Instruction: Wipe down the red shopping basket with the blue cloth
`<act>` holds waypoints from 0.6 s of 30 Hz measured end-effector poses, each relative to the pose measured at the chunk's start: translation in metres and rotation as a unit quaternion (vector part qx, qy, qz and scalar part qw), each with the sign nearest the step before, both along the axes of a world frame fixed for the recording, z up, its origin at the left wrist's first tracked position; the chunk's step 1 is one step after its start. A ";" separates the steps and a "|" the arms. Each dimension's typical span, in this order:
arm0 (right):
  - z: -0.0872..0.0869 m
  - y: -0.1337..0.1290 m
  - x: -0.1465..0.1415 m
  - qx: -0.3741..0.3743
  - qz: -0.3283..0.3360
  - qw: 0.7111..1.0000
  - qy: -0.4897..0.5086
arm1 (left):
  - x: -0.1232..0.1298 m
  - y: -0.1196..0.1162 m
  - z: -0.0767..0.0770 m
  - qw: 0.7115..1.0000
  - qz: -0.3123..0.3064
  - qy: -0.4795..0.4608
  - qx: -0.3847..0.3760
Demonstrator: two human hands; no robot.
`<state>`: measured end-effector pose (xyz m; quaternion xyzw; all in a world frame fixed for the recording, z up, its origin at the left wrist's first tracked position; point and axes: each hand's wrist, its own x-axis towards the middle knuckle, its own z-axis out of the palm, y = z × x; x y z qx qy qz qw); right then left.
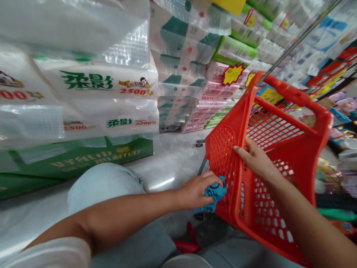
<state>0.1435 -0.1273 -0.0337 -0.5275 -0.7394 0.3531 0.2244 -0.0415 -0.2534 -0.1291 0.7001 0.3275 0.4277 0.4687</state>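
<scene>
A red plastic shopping cart [223,149] stands to my right, its basket wall full of small holes. My left hand [199,190] is closed around a crumpled blue cloth [216,191] with dark markings, which lies against the outside of the cart's side wall. Fingers of my right hand [255,158] wrap over the cart's upper rim, the thumb on the outer face; the far fingertips are hidden behind the rim.
Stacked tissue packs [97,82] fill the left, above a green printed carton [97,156]. More packs with yellow price tags [233,74] line the aisle ahead. A slim metal pole [301,39] slants above the cart. Grey floor [173,156] shows between.
</scene>
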 end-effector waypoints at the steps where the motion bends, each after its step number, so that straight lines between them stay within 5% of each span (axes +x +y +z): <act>1: 0.001 -0.004 0.001 0.019 -0.002 1.000 -0.008 | 0.007 -0.002 0.003 1.000 -0.001 -0.013 0.012; 4: 0.001 -0.012 -0.003 0.080 -0.021 0.996 -0.026 | 0.026 0.002 -0.001 0.999 -0.004 -0.050 0.012; 10: -0.011 -0.019 -0.009 0.071 -0.058 0.994 0.062 | 0.051 0.021 -0.039 0.960 0.157 -0.093 -0.213; 13: -0.013 -0.022 -0.015 0.061 -0.054 0.991 0.104 | 0.052 0.008 -0.023 0.960 0.134 -0.116 -0.217; 18: -0.011 -0.019 -0.033 0.055 0.013 0.990 0.133 | 0.041 -0.010 0.007 0.982 0.115 -0.128 -0.083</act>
